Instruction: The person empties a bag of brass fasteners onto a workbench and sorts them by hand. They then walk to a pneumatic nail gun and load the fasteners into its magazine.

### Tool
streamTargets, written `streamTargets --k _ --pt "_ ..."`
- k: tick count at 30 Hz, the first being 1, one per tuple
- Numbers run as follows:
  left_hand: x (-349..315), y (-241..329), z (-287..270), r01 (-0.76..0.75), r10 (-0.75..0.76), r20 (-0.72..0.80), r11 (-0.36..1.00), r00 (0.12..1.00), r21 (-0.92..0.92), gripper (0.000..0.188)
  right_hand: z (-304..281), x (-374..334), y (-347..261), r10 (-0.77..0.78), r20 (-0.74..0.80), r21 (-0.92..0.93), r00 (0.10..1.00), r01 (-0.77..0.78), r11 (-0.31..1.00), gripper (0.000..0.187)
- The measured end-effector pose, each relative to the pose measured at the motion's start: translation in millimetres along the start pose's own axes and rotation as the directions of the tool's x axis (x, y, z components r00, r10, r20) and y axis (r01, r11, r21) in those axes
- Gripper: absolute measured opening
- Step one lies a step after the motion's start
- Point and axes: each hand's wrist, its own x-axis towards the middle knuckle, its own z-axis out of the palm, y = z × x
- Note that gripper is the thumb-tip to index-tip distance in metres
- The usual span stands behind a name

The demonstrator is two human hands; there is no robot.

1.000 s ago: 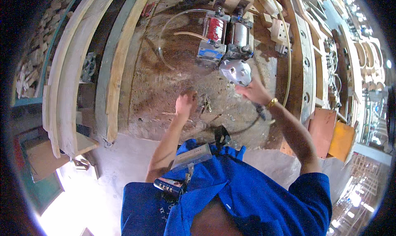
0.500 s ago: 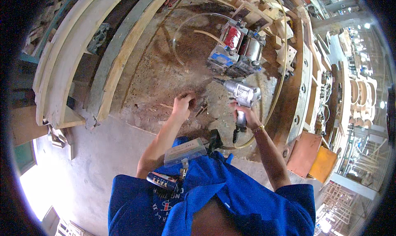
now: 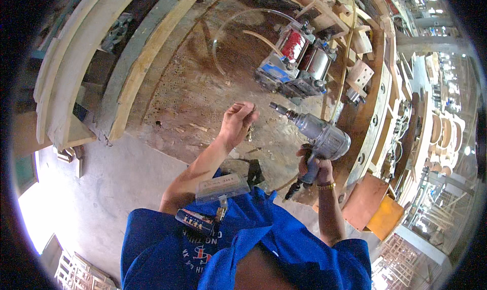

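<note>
My right hand (image 3: 317,169) is wrapped around the handle of a grey pneumatic impact wrench (image 3: 324,135), held up over the bench. Its socket end points left, toward my left hand (image 3: 237,123). The fingers of that hand are curled and pressed together just short of the socket; whatever they hold, if anything, is too small to make out. Beyond both hands, a pair of cylinders, one red (image 3: 293,47) and one silver (image 3: 314,64), stands on a dark base with a blue part (image 3: 276,72). Clear tubing (image 3: 223,28) curves away from them.
Thick wooden beams (image 3: 137,61) run along the left. Wood blocks (image 3: 360,77) and a yellowish hose (image 3: 346,61) lie at the right, near a long drilled rail (image 3: 373,117). Wood scraps litter the stained worktop (image 3: 177,107). Orange-brown boxes (image 3: 365,198) stand at the lower right.
The impact wrench has come up closer and swung slightly right, its socket tip now lower in view. My left hand has risen and moved right, toward the socket.
</note>
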Motion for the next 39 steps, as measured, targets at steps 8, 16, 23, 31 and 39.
streamTargets --k 8,16,23,31,39 --pt "22.4 -12.1 49.3 0.098 -0.1 0.062 0.995 0.993 0.035 0.004 -3.8 -14.0 -20.1 0.044 -0.104 -0.091 0.994 -0.054 0.994 0.061" --pt "30.1 -35.3 45.6 0.133 -0.127 0.058 0.986 0.99 -0.098 0.008 -3.2 -12.5 -34.6 0.078 -0.243 -0.156 0.967 -0.118 0.981 0.054" --pt "52.8 -53.5 35.3 0.234 -0.224 0.068 0.927 0.972 -0.293 0.007 16.5 5.0 -60.7 0.178 -0.325 -0.225 0.929 -0.258 0.94 0.05" --pt "68.8 -81.5 67.6 0.386 -0.391 0.069 0.837 0.918 -0.387 0.021 8.9 -7.8 -47.3 -0.054 -0.611 -0.298 0.79 -0.166 0.94 0.038" --pt "87.2 -96.1 62.0 0.358 -0.419 -0.015 0.793 0.908 -0.494 0.019 25.2 20.6 -69.3 -0.043 -0.563 -0.488 0.826 -0.29 0.823 0.029"
